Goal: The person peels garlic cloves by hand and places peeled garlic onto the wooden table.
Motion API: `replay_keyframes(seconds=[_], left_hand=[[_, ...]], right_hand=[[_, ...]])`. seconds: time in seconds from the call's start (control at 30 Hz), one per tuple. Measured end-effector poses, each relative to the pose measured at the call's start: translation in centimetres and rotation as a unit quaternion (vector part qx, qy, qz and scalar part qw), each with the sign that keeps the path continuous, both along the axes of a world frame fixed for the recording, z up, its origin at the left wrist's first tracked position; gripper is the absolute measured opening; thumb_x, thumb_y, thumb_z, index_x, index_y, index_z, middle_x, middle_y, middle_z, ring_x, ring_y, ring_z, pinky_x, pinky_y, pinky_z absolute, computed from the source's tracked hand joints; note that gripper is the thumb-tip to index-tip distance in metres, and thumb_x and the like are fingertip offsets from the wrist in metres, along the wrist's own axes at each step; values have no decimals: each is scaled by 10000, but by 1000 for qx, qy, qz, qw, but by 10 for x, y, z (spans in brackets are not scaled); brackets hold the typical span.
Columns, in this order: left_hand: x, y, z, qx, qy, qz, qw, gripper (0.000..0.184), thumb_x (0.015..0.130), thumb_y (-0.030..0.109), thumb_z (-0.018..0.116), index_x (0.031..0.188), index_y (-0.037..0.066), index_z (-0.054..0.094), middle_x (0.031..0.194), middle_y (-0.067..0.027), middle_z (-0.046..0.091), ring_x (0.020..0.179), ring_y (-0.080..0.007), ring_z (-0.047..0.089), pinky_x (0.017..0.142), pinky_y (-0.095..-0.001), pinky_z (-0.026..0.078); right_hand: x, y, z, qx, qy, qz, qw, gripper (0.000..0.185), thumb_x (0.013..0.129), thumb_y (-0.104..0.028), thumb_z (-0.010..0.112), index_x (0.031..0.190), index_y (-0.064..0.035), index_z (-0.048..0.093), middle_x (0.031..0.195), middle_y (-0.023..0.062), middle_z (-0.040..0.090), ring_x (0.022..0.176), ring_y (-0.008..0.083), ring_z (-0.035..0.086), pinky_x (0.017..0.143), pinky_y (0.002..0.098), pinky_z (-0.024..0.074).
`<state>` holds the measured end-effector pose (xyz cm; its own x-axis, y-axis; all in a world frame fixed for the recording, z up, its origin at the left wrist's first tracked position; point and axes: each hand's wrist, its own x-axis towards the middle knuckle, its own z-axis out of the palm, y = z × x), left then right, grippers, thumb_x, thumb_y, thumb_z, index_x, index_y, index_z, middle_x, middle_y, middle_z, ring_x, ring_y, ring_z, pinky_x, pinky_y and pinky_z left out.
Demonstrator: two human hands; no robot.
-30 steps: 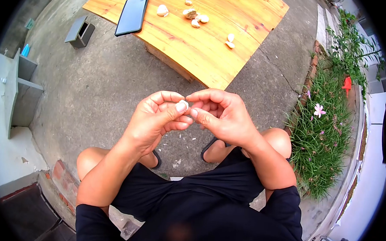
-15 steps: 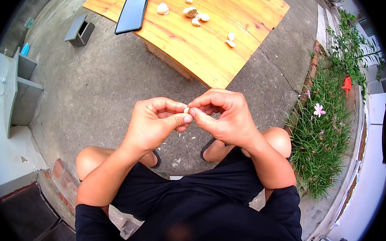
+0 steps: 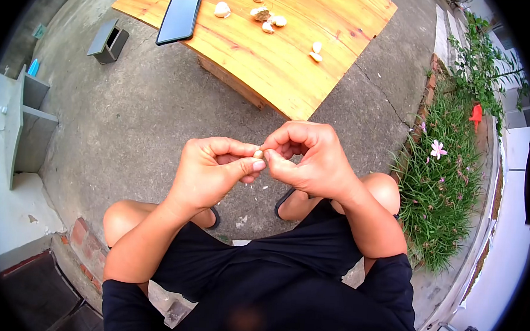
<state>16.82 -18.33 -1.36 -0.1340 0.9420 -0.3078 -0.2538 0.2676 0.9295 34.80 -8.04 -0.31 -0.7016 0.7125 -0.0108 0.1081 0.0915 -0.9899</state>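
A small garlic clove (image 3: pixel 258 155) sits between the thumb and forefinger of my left hand (image 3: pixel 208 170), closed in a pinch. At the clove's right edge, my right hand (image 3: pixel 311 159) has its thumb and fingertips pinched together; whatever bit lies between them is too small to make out clearly. Both hands are above the ground, just in front of the wooden table's near corner. On that table (image 3: pixel 282 64) lie a partly broken garlic bulb (image 3: pixel 261 14), a larger garlic piece (image 3: pixel 223 10) and several loose cloves, two of them near the right edge (image 3: pixel 315 56).
A tablet or large phone (image 3: pixel 180 16) lies at the table's left edge. On the concrete stands a small grey box (image 3: pixel 109 42). Pale flakes are scattered on the ground between my feet. Grass with pink flowers (image 3: pixel 436 192) borders the right side; grey shelving (image 3: pixel 32 123) stands left.
My right fingertips have shifted slightly up and right along the clove, and more of it shows between the hands. The left hand keeps its pinch.
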Motion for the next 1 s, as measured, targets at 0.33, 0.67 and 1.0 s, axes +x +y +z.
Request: replay_keyframes(seconds=[0.33, 0.67, 1.0], left_hand=[[-1, 0, 0, -19, -11, -15, 1000, 180, 889, 17, 780, 1046, -63, 743, 912, -121, 763, 807, -132, 725, 714, -254, 616], [-4, 3, 3, -34, -40, -19, 998, 203, 897, 29, 776, 1079, -55, 744, 923, -112, 764, 801, -130, 725, 712, -250, 613], [3, -1, -5, 92, 166, 17, 982, 174, 852, -21, 789, 1023, 11, 794, 890, -72, 728, 731, -93, 665, 639, -228, 548]], right_hand=[[-1, -1, 2, 8, -9, 1, 1000, 123, 840, -88, 789, 831, 14, 719, 707, -5, 669, 638, 22, 609, 558, 197, 506], [2, 3, 3, -142, -4, 25, 990, 75, 912, -44, 729, 952, 15, 707, 800, -15, 685, 705, 15, 621, 617, 178, 506], [3, 5, 4, -10, -58, 27, 998, 75, 865, -68, 750, 878, 4, 734, 742, -15, 683, 668, 16, 603, 592, 190, 496]])
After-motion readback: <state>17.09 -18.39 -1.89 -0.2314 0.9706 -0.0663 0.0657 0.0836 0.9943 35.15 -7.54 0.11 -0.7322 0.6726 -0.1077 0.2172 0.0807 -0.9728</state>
